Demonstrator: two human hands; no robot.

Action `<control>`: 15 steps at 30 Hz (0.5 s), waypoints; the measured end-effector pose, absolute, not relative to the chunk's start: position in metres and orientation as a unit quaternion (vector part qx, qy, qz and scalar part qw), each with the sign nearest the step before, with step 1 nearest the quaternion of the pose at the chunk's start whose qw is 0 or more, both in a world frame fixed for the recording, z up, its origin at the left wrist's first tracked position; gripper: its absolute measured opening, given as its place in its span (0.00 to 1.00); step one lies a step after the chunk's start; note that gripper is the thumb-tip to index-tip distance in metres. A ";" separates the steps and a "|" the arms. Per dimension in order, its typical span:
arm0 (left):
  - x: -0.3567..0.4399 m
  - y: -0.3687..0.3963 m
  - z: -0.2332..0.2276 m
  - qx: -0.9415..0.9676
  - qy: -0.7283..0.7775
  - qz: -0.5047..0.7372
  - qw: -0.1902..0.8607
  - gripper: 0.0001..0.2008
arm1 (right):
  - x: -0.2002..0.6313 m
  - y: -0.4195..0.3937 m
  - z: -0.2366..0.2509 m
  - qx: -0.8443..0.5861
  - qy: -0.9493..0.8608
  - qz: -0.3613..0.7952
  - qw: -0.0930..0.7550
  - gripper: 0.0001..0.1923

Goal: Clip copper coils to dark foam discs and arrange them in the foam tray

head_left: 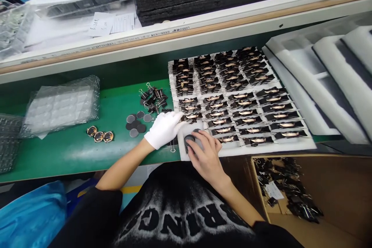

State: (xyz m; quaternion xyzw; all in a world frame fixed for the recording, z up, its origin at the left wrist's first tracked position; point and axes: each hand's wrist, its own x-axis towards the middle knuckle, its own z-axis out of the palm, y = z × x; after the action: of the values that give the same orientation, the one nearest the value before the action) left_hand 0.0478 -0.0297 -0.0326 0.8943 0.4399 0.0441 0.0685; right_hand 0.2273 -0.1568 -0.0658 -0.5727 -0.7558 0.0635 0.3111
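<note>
My left hand (165, 128), in a white glove, is at the left edge of a white foam tray (183, 155). Its fingers are pressed together close to a black binder clip (193, 117); what they hold, if anything, is hidden. My right hand (207, 155) is bare, its thumb and fingers closed about dark round discs (190, 139) at the tray's front left corner. Rows of black binder clips (240, 112) with gold-edged pieces between them fill much of the tray. Left of my gloved hand lie loose dark discs (134, 124) and a heap of binder clips (153, 99).
Three gold-rimmed round pieces (99, 136) lie on the green bench (72, 155). Clear plastic trays (62, 104) are stacked at the left, white foam sheets (305, 69) at the right. A cardboard box (328, 205) of clips stands below the front edge; a shelf (203, 33) runs behind.
</note>
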 end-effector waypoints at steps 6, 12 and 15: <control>0.055 -0.040 -0.044 0.856 0.506 0.099 0.026 0.21 | 0.222 -0.156 -0.066 -0.586 -0.760 0.049 0.276 0.11; 0.048 -0.046 -0.057 0.806 0.569 0.163 0.004 0.27 | 0.222 -0.155 -0.056 -0.609 -0.770 0.017 0.191 0.18; 0.040 -0.055 -0.048 0.819 0.547 0.173 0.025 0.25 | 0.223 -0.153 -0.052 -0.605 -0.779 0.024 0.164 0.18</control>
State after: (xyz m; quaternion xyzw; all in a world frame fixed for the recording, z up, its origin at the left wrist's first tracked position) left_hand 0.0396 -0.0548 -0.0482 0.8189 0.5467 0.1732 0.0248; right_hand 0.2226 -0.1525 -0.0520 -0.6045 -0.7792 0.0236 0.1639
